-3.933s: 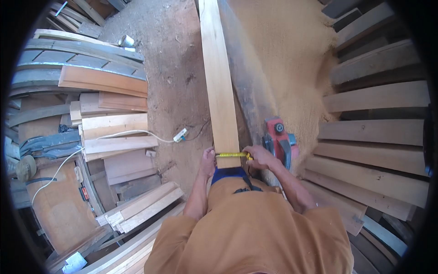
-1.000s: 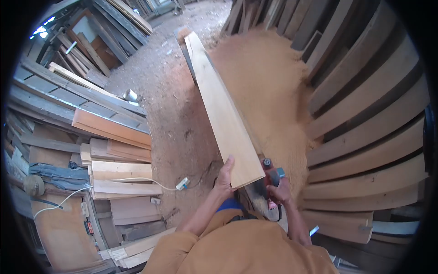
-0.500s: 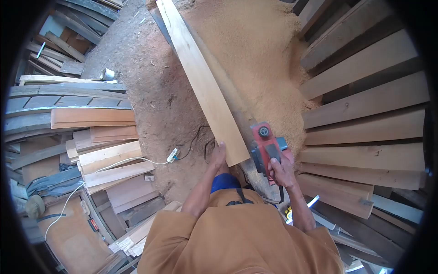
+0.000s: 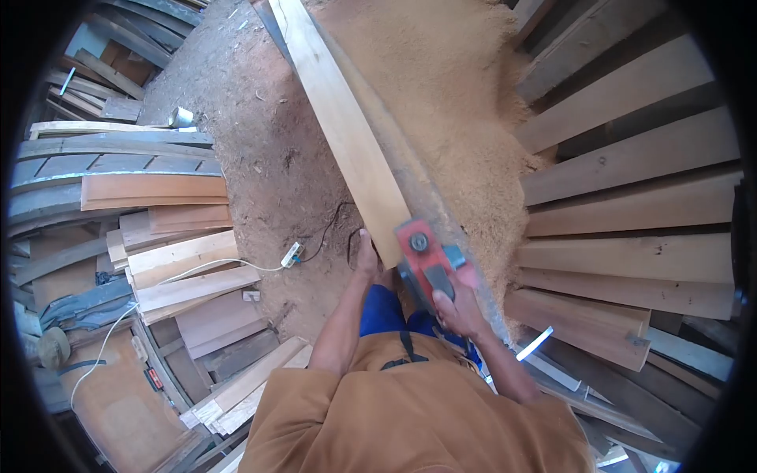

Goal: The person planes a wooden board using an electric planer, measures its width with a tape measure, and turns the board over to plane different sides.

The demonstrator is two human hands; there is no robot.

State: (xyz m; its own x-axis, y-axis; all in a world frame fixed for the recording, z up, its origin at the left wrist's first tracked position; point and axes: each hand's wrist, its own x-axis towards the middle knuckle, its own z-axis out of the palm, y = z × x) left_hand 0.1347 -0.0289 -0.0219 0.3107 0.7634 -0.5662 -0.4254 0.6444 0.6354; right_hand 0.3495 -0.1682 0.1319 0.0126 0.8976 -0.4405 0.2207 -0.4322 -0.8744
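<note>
The board (image 4: 339, 118) is touched at left by the left hand (image 4: 367, 256), grip unclear; at its near end, the planer (image 4: 426, 252) is gripped by the right hand (image 4: 464, 311).

one left hand (image 4: 365, 254) and one right hand (image 4: 460, 309) — two in all; one red power planer (image 4: 432, 260); one long pale board (image 4: 343, 122); one white socket block (image 4: 292, 255); one white cord (image 4: 229, 260); one small tin (image 4: 181, 117); one brown shirt (image 4: 410, 410); two reddish-brown panels (image 4: 154, 191) at left. along the right side, at least six boards (image 4: 631, 256) are distinguishable — the stacks (image 4: 189, 296) at left overlap too closely for a count.
</note>
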